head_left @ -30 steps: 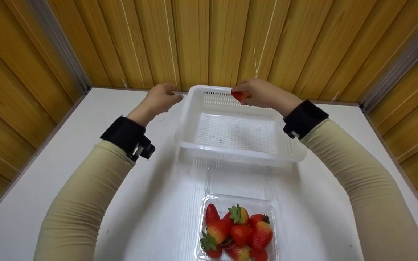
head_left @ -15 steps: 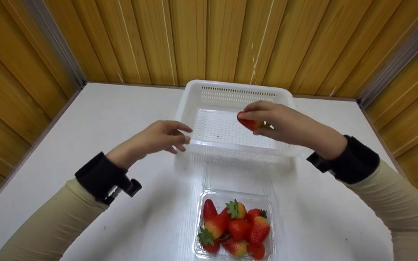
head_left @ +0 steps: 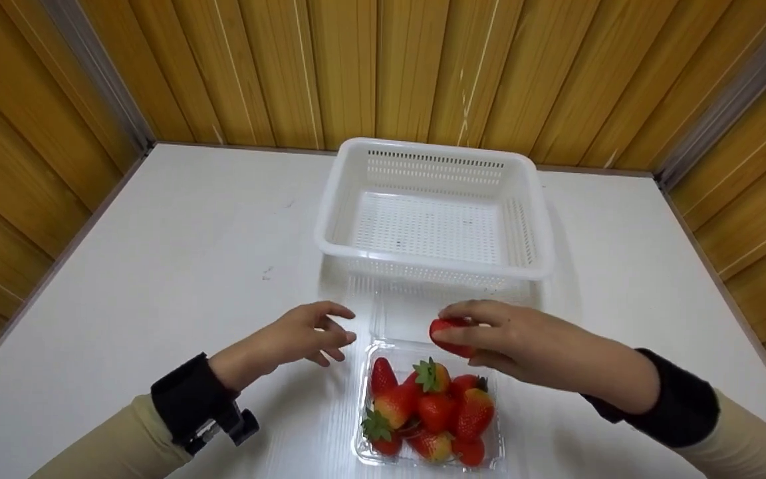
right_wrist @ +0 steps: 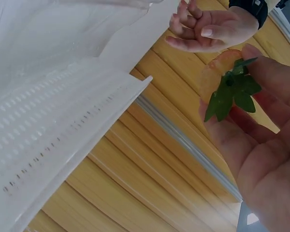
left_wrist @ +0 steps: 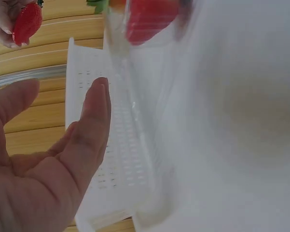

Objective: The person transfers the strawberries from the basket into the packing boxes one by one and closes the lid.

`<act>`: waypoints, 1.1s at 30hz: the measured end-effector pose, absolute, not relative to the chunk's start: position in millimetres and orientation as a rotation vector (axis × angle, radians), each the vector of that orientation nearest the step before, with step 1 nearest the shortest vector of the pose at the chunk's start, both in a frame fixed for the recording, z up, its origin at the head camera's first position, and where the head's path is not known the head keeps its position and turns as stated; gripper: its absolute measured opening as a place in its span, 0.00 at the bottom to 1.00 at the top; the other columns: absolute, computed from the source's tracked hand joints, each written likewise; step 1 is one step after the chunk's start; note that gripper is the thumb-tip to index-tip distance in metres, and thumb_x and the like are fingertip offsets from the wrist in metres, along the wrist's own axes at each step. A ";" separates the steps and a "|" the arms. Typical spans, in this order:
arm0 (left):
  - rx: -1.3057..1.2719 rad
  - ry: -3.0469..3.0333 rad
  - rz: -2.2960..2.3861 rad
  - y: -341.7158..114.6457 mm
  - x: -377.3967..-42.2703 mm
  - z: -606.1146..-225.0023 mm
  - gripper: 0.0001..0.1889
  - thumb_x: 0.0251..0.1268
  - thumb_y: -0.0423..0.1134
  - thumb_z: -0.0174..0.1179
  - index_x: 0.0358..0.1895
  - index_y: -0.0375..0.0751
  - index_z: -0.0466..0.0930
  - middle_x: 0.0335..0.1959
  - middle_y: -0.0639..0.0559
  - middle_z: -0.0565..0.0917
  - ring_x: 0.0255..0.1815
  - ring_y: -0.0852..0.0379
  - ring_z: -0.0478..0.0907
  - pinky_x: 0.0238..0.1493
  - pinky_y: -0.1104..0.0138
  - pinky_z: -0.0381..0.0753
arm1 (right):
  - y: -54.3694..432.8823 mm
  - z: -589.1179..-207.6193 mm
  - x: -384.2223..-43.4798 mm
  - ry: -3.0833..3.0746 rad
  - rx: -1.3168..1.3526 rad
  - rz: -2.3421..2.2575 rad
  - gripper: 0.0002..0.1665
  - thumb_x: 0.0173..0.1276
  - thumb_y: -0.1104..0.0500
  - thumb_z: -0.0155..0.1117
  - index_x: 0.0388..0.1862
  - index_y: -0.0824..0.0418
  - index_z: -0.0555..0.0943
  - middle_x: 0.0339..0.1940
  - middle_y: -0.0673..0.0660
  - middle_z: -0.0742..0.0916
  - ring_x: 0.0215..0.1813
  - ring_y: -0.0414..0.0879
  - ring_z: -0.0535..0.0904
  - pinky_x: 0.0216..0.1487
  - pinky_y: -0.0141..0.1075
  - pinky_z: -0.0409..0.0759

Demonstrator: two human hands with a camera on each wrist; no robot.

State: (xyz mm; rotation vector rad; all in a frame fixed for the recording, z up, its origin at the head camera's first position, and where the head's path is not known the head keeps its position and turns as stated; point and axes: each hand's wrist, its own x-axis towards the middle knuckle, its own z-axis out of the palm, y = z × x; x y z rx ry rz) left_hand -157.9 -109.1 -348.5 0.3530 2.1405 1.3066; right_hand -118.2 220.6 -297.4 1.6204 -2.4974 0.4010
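In the head view my right hand [head_left: 516, 339] pinches a red strawberry [head_left: 449, 336] between thumb and fingers, above the back right of a clear plastic punnet [head_left: 360, 449]. The right wrist view shows that strawberry's green leafy cap [right_wrist: 234, 92] and pale shoulder between the fingertips. Several red strawberries [head_left: 436, 411] lie heaped in the punnet, some with leaves up. My left hand [head_left: 296, 339] hovers left of the punnet with fingers spread and nothing in them; the left wrist view shows its thumb and fingers [left_wrist: 89, 125] apart.
A white perforated plastic basket [head_left: 433, 266] stands behind the punnet, near the back wall [head_left: 409, 73] of wood-look panels. The punnet's clear lid [head_left: 409, 309] lies folded back toward the basket. White tabletop [head_left: 210, 233] extends on both sides.
My right hand has brought the strawberry from over the basket's back rim toward me, over the punnet. My left hand has come back from beside the basket to beside the punnet.
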 end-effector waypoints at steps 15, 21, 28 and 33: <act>0.218 1.926 1.421 -96.6 -138.8 -376.8 0.20 0.72 0.39 0.63 0.60 0.31 0.73 0.41 0.44 0.88 0.34 0.59 0.86 0.43 0.63 0.91 | 219.2 -333.9 -99.7 -2.623 1.674 0.341 0.28 0.63 0.64 0.75 0.63 0.52 0.83 0.58 0.56 0.85 0.58 0.49 0.84 0.55 0.36 0.89; 0.198 1.889 1.468 -91.6 -137.5 -384.3 0.17 0.69 0.35 0.64 0.56 0.32 0.72 0.32 0.51 0.84 0.29 0.61 0.84 0.37 0.68 0.88 | 218.7 -350.5 -101.6 -2.722 1.646 0.381 0.26 0.64 0.65 0.74 0.62 0.54 0.84 0.58 0.55 0.85 0.59 0.49 0.85 0.57 0.38 0.88; 0.185 1.848 1.508 -88.7 -138.3 -389.1 0.14 0.68 0.30 0.63 0.53 0.33 0.72 0.28 0.54 0.81 0.25 0.64 0.81 0.32 0.73 0.85 | 219.7 -360.6 -103.9 -2.745 1.641 0.464 0.25 0.67 0.65 0.72 0.63 0.54 0.82 0.59 0.56 0.85 0.59 0.50 0.84 0.57 0.39 0.88; 0.174 1.798 1.534 -86.5 -138.7 -389.1 0.14 0.68 0.27 0.61 0.53 0.33 0.70 0.28 0.54 0.79 0.23 0.65 0.80 0.30 0.75 0.84 | 219.9 -364.6 -105.3 -2.750 1.635 0.498 0.25 0.68 0.65 0.71 0.63 0.54 0.82 0.59 0.56 0.85 0.58 0.50 0.84 0.57 0.39 0.88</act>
